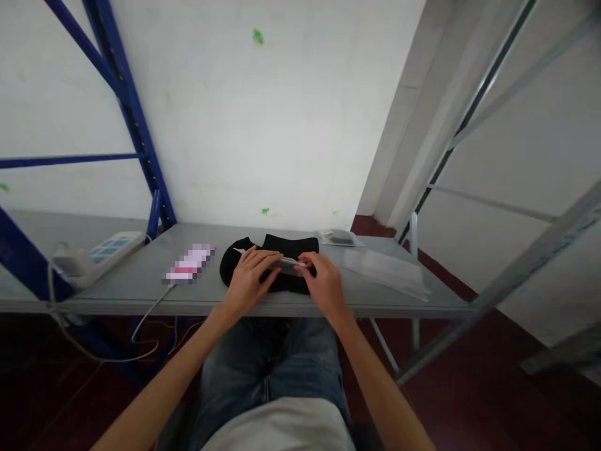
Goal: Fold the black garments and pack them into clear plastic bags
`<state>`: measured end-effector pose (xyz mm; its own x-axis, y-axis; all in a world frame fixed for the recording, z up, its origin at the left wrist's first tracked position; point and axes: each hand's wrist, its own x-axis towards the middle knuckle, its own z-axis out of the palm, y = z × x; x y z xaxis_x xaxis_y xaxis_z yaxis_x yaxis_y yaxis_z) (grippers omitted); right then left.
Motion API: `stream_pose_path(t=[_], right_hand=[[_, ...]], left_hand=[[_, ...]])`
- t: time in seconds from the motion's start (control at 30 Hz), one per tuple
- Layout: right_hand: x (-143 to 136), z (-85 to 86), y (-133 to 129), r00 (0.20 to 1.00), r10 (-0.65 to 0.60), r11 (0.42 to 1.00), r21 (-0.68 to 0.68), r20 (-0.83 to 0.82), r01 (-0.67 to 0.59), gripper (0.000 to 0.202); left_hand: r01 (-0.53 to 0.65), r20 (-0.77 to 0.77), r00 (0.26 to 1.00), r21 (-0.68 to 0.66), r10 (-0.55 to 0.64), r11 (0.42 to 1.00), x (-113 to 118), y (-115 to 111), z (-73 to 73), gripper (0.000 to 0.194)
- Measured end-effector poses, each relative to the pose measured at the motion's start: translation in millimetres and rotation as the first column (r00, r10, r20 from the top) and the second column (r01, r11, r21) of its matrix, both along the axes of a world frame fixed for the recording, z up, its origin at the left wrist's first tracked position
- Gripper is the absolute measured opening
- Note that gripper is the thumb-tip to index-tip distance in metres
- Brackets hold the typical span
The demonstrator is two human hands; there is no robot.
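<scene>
My left hand (252, 275) and my right hand (325, 280) meet above the grey shelf top. Between them is a flat, greyish packet (285, 265) that looks like a clear plastic bag; its contents cannot be made out. The left fingers and thumb close on its left end, while the right thumb and fingertips pinch its right end. Beneath and behind the hands lie black cloth pieces (291, 244), perhaps socks, partly hidden by my fingers. A small white piece shows near the black cloth at the left.
Clear plastic bags (387, 270) lie to the right. A small clear packet with something grey inside (339, 237) sits at the back. On the left are a phone (190, 263) with a white cable and a power strip (110, 254). Blue and grey posts flank the shelf.
</scene>
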<state>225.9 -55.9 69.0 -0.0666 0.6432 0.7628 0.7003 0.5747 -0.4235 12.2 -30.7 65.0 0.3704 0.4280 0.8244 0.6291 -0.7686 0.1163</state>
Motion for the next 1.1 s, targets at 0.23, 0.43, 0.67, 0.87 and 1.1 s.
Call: stream_pose_path(t=[0.23,0.43,0.67,0.87,1.1], right_hand=[[-3.0,-2.6,-0.4,0.999,0.044,0.998,-0.043,0.017,-0.043,0.010],[-2.7,-2.9,1.9,0.996,0.088,0.994,-0.060,-0.023,-0.090,0.012],[-7.6,-2.8,-3.5,0.996,0.077,0.996,0.030,0.052,-0.078,0.015],[-6.8,-1.3,-4.8,0.994,0.088,0.996,-0.024,0.059,-0.087,0.019],[-8.9,-3.7,-2.9,0.998,0.069,0.997,-0.020,0.008,-0.069,0.024]], left_hand=[[0.017,0.055,0.998,0.016,-0.018,1.000,3.9,0.6,-0.6,0.013],[0.029,0.123,0.992,-0.020,-0.026,0.999,1.6,0.9,-2.0,0.012],[0.152,0.101,0.983,0.010,-0.152,0.988,15.0,-14.1,7.5,0.021],[0.139,0.094,0.986,-0.020,-0.137,0.990,16.5,-14.9,9.0,0.017],[0.026,-0.058,0.998,-0.010,-0.026,1.000,10.9,-10.5,12.2,0.020]])
